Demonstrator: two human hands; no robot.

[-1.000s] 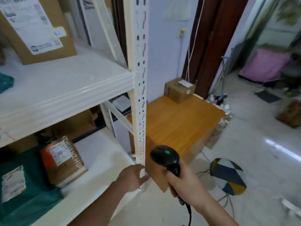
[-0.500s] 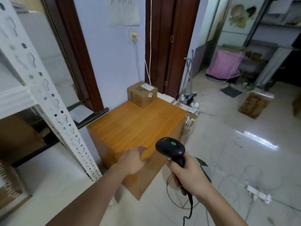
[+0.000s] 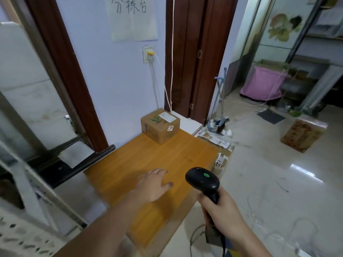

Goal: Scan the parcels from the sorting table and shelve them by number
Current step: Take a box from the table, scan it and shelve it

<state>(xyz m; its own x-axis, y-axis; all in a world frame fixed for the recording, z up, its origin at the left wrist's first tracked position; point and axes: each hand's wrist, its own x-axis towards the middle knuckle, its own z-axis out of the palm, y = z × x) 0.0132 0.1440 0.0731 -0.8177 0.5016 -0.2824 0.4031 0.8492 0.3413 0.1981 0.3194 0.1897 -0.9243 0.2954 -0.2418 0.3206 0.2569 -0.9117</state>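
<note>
A brown cardboard parcel (image 3: 160,125) with a white label stands at the far corner of the wooden sorting table (image 3: 148,164), against the wall. My left hand (image 3: 153,184) stretches out over the tabletop with its fingers straight and holds nothing, well short of the parcel. My right hand (image 3: 220,210) grips the handle of a black barcode scanner (image 3: 203,180), whose green light shows on top; the scanner hangs at the table's near right corner, its head toward the parcel.
A white metal shelf post (image 3: 27,182) crosses the lower left. Flattened cardboard (image 3: 220,145) leans beside the table's right side. A wrapped box (image 3: 303,135) sits on the glossy floor at right, with cables (image 3: 259,210) trailing across it. A dustpan set (image 3: 218,123) stands by the door.
The view has swung right from the shelf to the sorting table. My left hand left the shelf post and now reaches over the tabletop. The scanner stays in my right hand.
</note>
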